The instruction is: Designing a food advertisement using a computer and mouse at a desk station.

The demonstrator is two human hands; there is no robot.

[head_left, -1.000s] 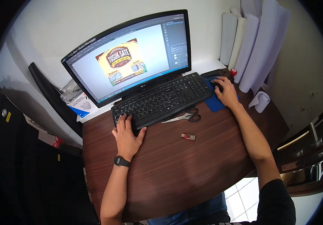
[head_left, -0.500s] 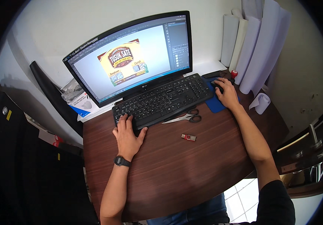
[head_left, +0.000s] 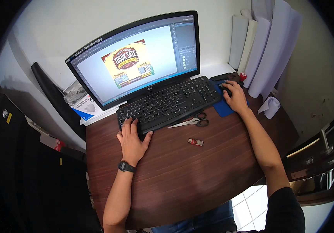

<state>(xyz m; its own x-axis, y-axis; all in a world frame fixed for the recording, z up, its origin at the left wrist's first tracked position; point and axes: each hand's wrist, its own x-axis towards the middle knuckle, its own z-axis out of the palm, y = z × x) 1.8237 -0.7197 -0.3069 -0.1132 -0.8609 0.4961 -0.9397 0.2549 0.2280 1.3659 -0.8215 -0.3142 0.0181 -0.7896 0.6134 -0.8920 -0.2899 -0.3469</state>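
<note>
My left hand lies with its fingers spread, fingertips on the lower left keys of a black keyboard and thumb beside its front edge. To the right of the keyboard, my right hand is curved over a dark computer mouse, which it mostly hides. Under the mouse is a blue mouse pad. Behind the keyboard stands a black monitor, showing a yellow and brown label design in an editing program.
Black-handled scissors and a red and silver USB stick lie on the brown desk. Tall paper rolls, a small curled roll and a red-topped stamp are at the right. A box sits left of the monitor.
</note>
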